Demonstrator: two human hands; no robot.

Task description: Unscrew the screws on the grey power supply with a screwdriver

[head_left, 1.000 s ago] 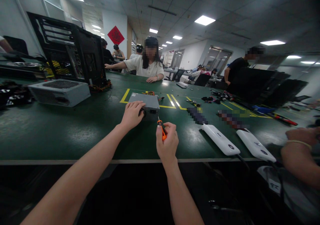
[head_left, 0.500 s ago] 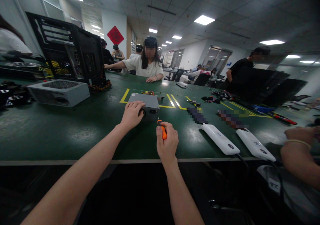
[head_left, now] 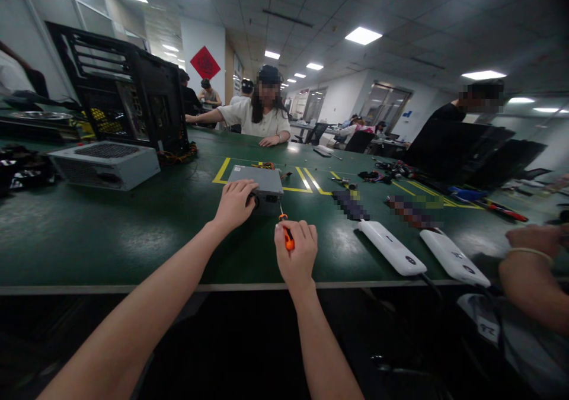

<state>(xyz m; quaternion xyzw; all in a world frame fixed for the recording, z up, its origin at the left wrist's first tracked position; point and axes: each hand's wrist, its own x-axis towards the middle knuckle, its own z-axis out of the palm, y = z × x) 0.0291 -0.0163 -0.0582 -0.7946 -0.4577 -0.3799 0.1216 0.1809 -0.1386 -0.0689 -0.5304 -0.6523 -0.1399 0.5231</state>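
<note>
A grey computer power supply (head_left: 262, 179) lies on the green table, its near face with the power socket turned towards me. My left hand (head_left: 237, 201) grips its near left corner, fingers over the top and side. In my right hand (head_left: 297, 249) is a screwdriver (head_left: 288, 238) with an orange and black handle, held between thumb and curled fingers. Its thin shaft points away from me, the tip at the lower right corner of the power supply's near face. Whether the tip sits in a screw is too small to tell.
Left stand a larger grey power supply (head_left: 106, 166) and an open black computer case (head_left: 128, 92). Two white power banks (head_left: 391, 247) with cables lie to the right. Across the table sits a person (head_left: 260, 112); another person's arm (head_left: 533, 269) rests at the right edge.
My right hand has turned a little, and the screwdriver handle has shifted slightly left and towards me. My left hand and the power supply stay put. A person behind the monitors moved right.
</note>
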